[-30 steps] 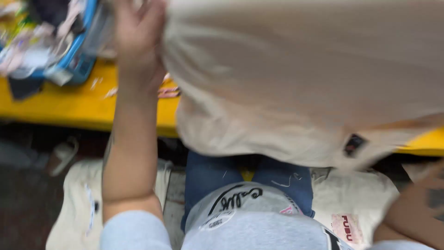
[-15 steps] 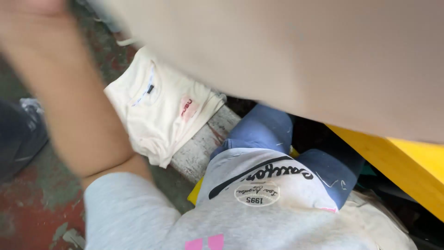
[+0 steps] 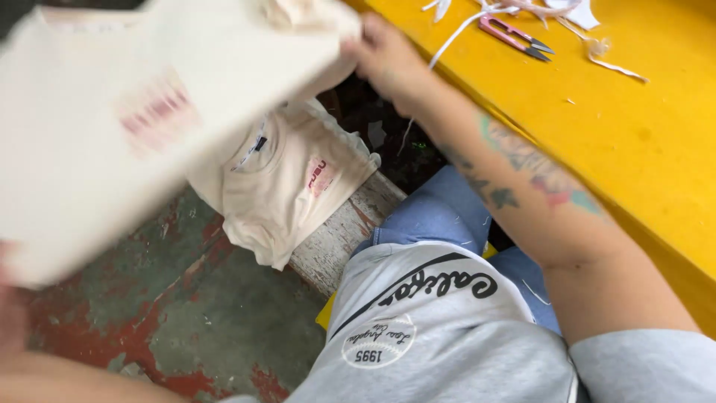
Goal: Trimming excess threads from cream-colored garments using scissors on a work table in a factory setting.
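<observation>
A: Floor [image 3: 186, 298] is worn concrete w/ red + green paint patches, bottom left. Yellow worktop [image 3: 634, 134] runs along the right edge.

B: What's on the worktop?

A: Pink thread snips [image 3: 514, 35] near the top, white fabric strips [image 3: 477, 15] just beside them.

B: Hands?

A: Right hand [image 3: 384, 63] is up at top center, tattooed forearm crossing over the worktop edge. Fingers closed on the corner of a cream garment [image 3: 149, 112], which is held up in the air, fills the upper left, motion-blurred, w/ a pinkish print patch on it.

B: Left hand?

A: Left hand [image 3: 11, 321] is at the far left edge, blurred, mostly cut off, right at the lower edge of the same garment. Can't tell if its fingers are closed on it.

B: Anything under the held piece?

A: Stack of folded cream tees [image 3: 291, 194] w/ small red chest print and dark neck label, lying on the end of a pale wooden bench [image 3: 335, 239], part of it hanging off toward the floor. The held garment overlaps the stack in view but sits above it, not touching as far as I can see.

B: Person?

A: Seated, grey printed shirt, blue jeans, knees betw. bench and worktop.
</observation>
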